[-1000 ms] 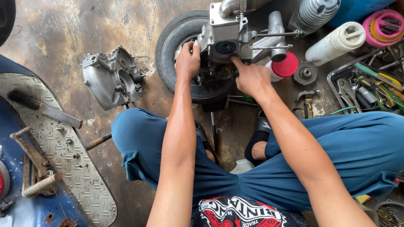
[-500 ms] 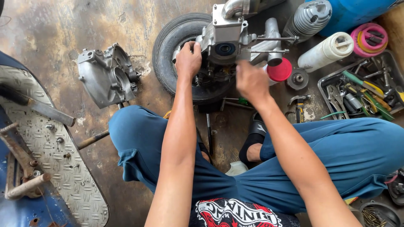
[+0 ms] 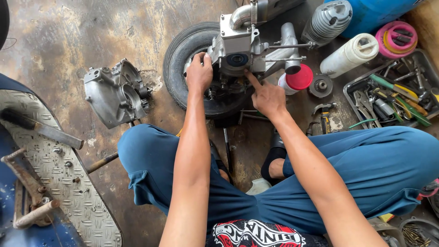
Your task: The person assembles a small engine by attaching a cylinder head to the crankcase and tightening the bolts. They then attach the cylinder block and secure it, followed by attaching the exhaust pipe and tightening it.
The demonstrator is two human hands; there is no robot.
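Left hand (image 3: 200, 73) stayed clamped on the side of the engine case (image 3: 238, 50) sitting over the small tyre (image 3: 183, 59), but the right hand (image 3: 267, 97) had let go and drawn back, forefinger now poking at the round black seal (image 3: 237, 59), so seemingly checking rather than gripping.

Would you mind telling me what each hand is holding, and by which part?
The left hand grips the grey metal engine casing at its left edge. The right hand holds nothing; its forefinger touches the casing's lower front.
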